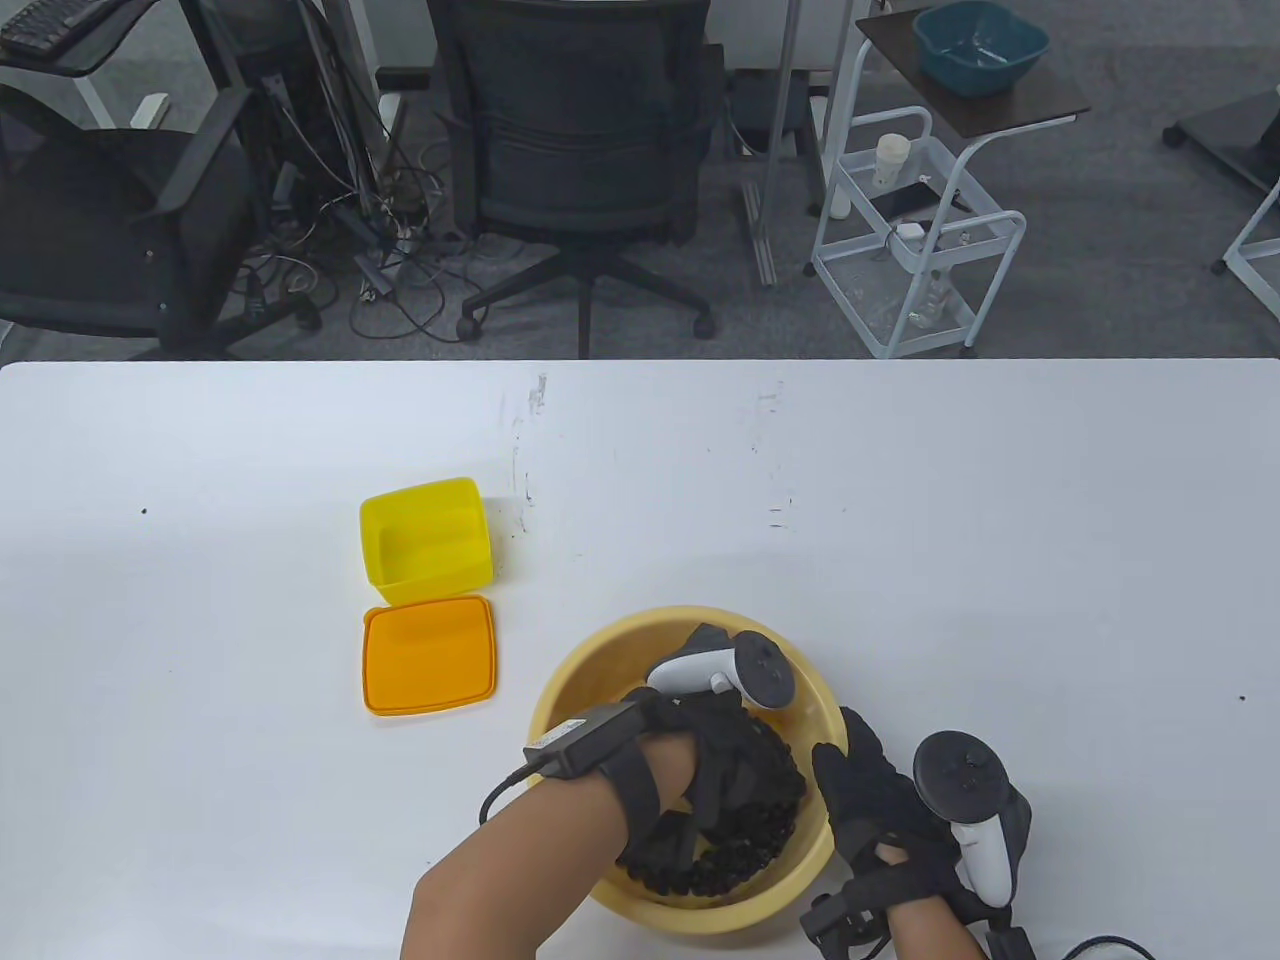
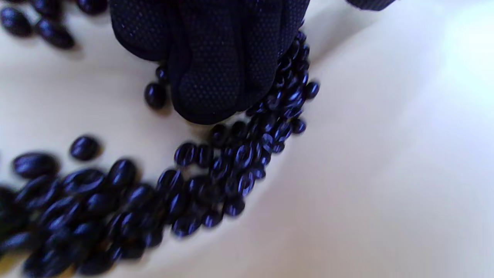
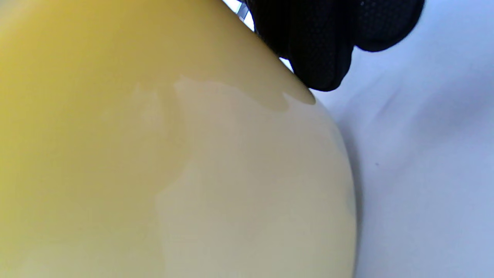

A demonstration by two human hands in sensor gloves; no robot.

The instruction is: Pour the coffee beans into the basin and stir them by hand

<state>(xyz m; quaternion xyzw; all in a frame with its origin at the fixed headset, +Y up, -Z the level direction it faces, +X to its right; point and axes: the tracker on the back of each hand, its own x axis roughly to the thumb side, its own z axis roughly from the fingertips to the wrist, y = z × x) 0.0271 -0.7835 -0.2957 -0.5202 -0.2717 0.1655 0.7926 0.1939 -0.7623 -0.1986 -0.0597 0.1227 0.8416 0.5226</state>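
Note:
A yellow basin (image 1: 572, 680) stands on the white table near the front edge. Dark coffee beans (image 1: 745, 862) lie in a curved band on its floor, seen close in the left wrist view as coffee beans (image 2: 208, 185). My left hand (image 1: 715, 745) reaches down into the basin. Its gloved fingers (image 2: 216, 73) are held together and straight, the tips touching the floor among the beans. My right hand (image 1: 868, 790) is outside the basin at its right rim. Its fingertips (image 3: 320, 54) lie curled over the edge of the basin wall (image 3: 154, 154).
An empty yellow box (image 1: 425, 540) stands to the left of the basin, and its orange lid (image 1: 430, 655) lies flat just in front of it. Bare white table (image 1: 1000, 560) stretches to the right and back. Office chairs and a cart stand beyond the far edge.

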